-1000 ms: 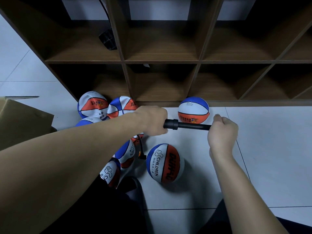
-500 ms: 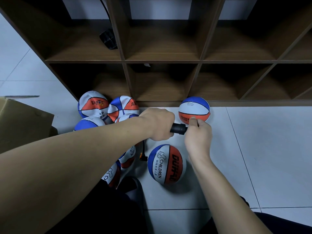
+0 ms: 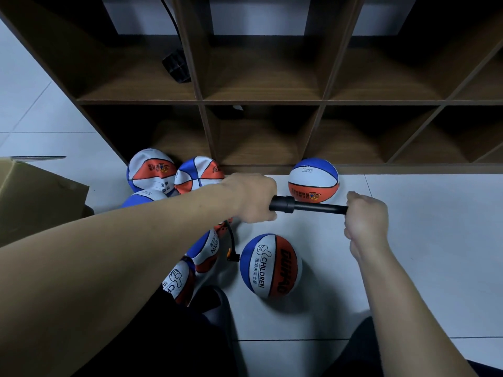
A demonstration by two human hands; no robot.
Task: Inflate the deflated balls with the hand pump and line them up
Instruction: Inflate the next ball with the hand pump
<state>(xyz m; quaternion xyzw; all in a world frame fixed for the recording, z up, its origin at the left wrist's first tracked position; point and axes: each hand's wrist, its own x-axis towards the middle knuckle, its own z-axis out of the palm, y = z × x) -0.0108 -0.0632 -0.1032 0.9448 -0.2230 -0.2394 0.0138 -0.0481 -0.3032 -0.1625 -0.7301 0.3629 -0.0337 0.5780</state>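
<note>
My left hand point(image 3: 254, 198) grips the barrel of a black hand pump point(image 3: 304, 206) held level above the floor. My right hand point(image 3: 366, 217) grips the pump's handle, with the rod drawn out to the right. A thin black hose point(image 3: 231, 242) runs down from the pump to a round blue, white and orange ball point(image 3: 270, 265) marked CHILDREN on the floor below. Another round ball point(image 3: 314, 179) stands against the shelf base. Several flat, deflated balls point(image 3: 152, 171) lie heaped at the left, partly hidden by my left arm.
A dark wooden cubby shelf point(image 3: 261, 102) fills the back; a small black object point(image 3: 175, 65) sits in one upper cubby. A cardboard box point(image 3: 35, 194) stands at the left. White tiled floor point(image 3: 435, 240) stretches to the right. My dark-clothed knees are at the bottom.
Half a second ago the handle was pushed in against the barrel; my right hand has since pulled it out to the right again. My left hand stayed put.
</note>
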